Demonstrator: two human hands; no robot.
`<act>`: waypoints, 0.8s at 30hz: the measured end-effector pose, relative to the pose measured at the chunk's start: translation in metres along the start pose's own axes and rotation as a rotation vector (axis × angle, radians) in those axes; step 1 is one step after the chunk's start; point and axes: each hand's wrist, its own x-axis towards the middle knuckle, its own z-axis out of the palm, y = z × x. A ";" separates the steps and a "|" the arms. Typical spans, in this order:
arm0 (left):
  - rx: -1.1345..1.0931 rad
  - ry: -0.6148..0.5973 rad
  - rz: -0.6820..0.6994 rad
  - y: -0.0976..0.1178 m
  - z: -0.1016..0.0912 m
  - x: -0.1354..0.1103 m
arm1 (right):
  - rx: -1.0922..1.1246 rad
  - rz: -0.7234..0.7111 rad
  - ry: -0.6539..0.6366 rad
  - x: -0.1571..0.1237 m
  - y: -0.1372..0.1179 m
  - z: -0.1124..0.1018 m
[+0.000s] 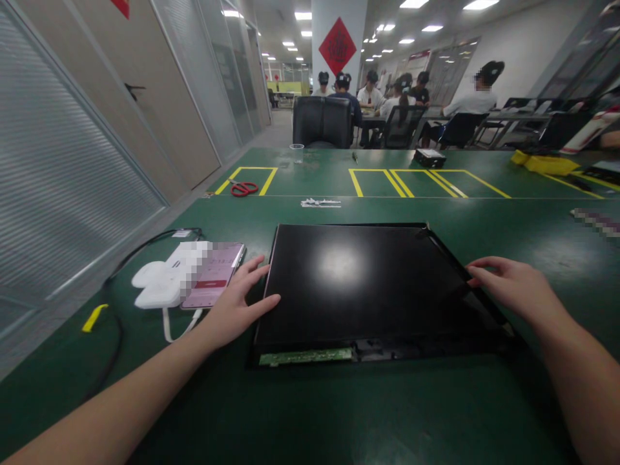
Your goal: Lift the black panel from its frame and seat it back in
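A black LCD panel [358, 284] lies flat in front of me, its glossy face reflecting a ceiling light. It rests in a black frame [448, 255], whose raised rim shows along the right side. A narrow green circuit board [305, 356] runs along the near left edge. My left hand [245, 294] is at the panel's left edge with fingers spread, its thumb resting over the border. On the other side, my right hand [516, 284] has thumb and fingers pinched together at the frame's right rim; the fingertips are partly hidden.
Left of the panel are a phone [216, 278], a white device [165, 278] and cables. Beyond lie red-handled scissors [243, 188], white scraps [320, 203], a clear cup [297, 154] and a black box [429, 158]. Yellow tape marks the green table [310, 413]. Several people sit farther back.
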 end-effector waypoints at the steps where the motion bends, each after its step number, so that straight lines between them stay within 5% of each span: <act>1: 0.008 0.005 0.014 -0.002 0.001 0.000 | 0.001 0.005 0.001 0.000 0.000 0.000; 15: 0.109 -0.076 0.101 -0.029 0.004 0.006 | -0.002 0.025 -0.008 0.007 0.009 0.002; 24: 0.450 -0.163 0.133 -0.011 0.005 0.004 | -0.025 0.068 -0.038 0.007 0.002 0.002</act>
